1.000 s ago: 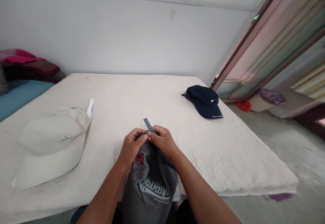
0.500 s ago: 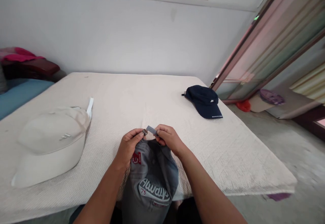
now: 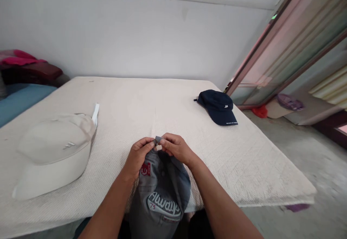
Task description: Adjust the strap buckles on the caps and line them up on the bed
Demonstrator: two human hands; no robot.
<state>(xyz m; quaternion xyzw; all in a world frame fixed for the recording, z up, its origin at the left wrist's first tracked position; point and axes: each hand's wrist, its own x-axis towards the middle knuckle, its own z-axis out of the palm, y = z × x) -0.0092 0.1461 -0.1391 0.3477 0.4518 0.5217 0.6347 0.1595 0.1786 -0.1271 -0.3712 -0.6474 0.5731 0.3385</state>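
A grey cap (image 3: 162, 192) with "Always" stitched on it lies at the near edge of the table, its brim toward me. Both hands pinch the back strap and small metal buckle (image 3: 156, 141) at the far end of the cap. My left hand (image 3: 139, 154) grips the buckle side with thumb and forefinger. My right hand (image 3: 175, 148) is closed on the grey strap end, its fingertips touching those of the left hand.
A cream cap (image 3: 51, 152) with a white strap lies on the left of the cream-covered table (image 3: 162, 105). A navy cap (image 3: 218, 107) sits near the table's far right edge. A blue seat with red cloth is at far left; glass doors stand at right.
The strap end that stuck up past my fingers a second ago has been drawn down. It is now short and hidden between my fingertips. My hands have come closer together.
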